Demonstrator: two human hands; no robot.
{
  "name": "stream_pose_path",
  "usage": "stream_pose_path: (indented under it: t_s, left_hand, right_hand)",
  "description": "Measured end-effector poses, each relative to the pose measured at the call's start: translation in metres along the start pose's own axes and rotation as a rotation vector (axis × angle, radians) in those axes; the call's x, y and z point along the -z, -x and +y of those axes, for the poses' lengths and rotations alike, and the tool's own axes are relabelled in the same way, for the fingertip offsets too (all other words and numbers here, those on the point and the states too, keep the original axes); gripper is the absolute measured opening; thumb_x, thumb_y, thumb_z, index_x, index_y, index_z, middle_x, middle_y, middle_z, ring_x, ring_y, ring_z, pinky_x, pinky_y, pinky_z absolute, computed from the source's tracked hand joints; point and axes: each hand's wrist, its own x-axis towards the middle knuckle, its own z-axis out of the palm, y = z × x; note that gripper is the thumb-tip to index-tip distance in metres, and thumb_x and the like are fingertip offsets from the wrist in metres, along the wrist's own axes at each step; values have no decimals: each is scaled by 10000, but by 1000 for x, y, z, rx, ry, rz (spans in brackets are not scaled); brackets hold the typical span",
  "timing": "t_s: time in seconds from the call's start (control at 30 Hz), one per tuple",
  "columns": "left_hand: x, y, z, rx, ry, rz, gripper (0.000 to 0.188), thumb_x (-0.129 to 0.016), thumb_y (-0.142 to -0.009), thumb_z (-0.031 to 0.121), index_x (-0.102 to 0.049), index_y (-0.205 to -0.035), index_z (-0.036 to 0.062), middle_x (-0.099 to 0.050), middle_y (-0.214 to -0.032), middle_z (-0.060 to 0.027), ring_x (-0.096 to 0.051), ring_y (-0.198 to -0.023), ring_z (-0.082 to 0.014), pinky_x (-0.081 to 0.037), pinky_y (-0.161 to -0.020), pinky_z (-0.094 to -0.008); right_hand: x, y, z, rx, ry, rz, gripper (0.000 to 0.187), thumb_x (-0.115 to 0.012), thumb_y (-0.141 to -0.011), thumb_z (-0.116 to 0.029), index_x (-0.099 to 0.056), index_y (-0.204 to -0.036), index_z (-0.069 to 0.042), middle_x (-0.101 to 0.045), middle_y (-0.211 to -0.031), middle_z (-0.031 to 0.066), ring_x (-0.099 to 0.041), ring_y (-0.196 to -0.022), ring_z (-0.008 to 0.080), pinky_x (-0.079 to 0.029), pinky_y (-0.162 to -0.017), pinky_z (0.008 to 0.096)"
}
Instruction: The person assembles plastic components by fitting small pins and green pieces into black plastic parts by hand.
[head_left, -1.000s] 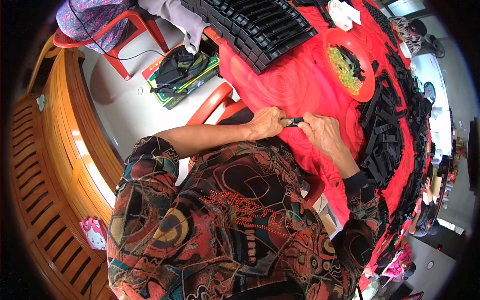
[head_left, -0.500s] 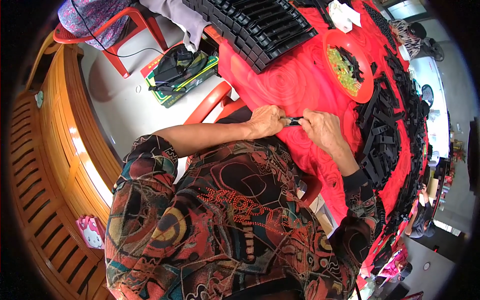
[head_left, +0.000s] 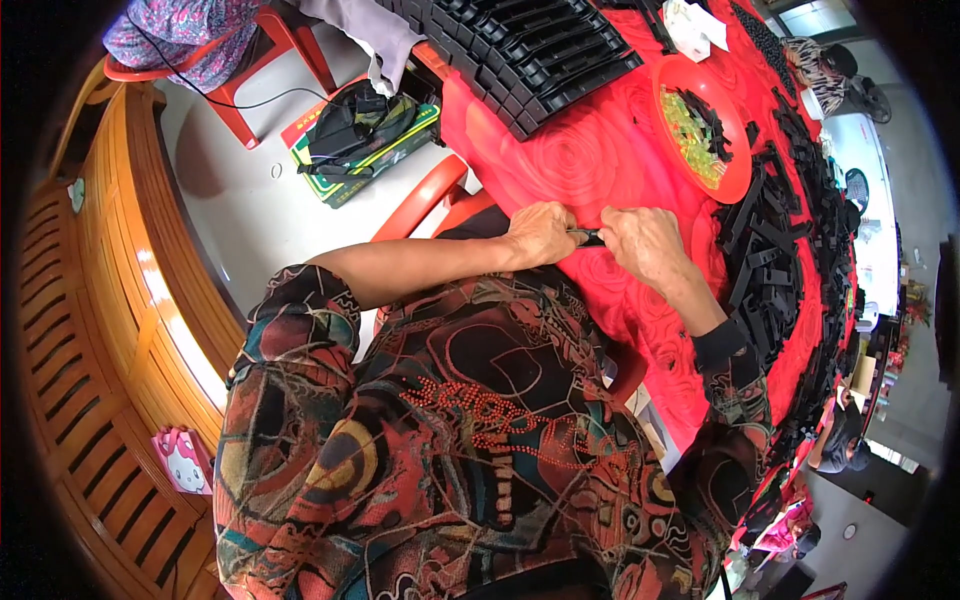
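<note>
In the head view, a small black part (head_left: 592, 238) was held by its two ends in front of the torso, over the red cloth (head_left: 575, 165). Its left end was gripped by the closed fingers of the left hand (head_left: 542, 234); its right end was pinched by the right hand (head_left: 645, 246). Most of the part was covered by the fingers; whether the cloth was touched by it could not be determined. A stack of ribbed black pieces (head_left: 520, 65) was placed beyond the hands. To its right, a red bowl (head_left: 738, 182) was filled with yellow-green bits (head_left: 688, 140) and black pieces. Loose black parts (head_left: 765, 265) were heaped near the bowl, right of the right hand.
</note>
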Motion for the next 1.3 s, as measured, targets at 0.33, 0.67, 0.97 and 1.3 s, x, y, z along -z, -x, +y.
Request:
stream_pose_path:
  t_s: [0.33, 0.67, 0.97, 1.3]
  left_hand:
    - [-2, -3, 2, 41, 18, 23, 250, -616, -773, 316, -693, -802, 80, -609, -660, -180, -614, -670, -336, -474, -650, -422]
    - [2, -6, 6, 163, 52, -14, 344, -670, -719, 394, -656, -662, 55, -644, -692, -152, -640, -761, -299, -485, -690, -383]
    - [8, -9, 11, 190, 65, -126, 262, -597, -729, 255, -633, -570, 50, -609, -554, -127, -647, -647, -257, -493, -654, -367]
    - [-5, -9, 5, 23, -77, 99, 341, -623, -753, 375, -657, -685, 42, -623, -665, -178, -634, -708, -311, -489, -662, -398]
  right_hand:
    - [-1, -2, 5, 4, 7, 38, 145, -611, -769, -184, -544, -771, -55, -570, -595, 179, -580, -605, 384, -426, -536, 499]
    - [7, -3, -2, -2, 39, -36, 148, -611, -776, -182, -543, -757, -51, -570, -601, 179, -579, -612, 383, -424, -534, 495]
    - [7, -8, -7, 12, 76, -55, 157, -614, -772, -196, -552, -780, -52, -583, -608, 176, -589, -614, 376, -435, -535, 491]
    - [-3, -15, -9, 78, 165, -60, 121, -530, -752, -140, -626, -768, -68, -614, -621, 171, -628, -592, 338, -479, -519, 461]
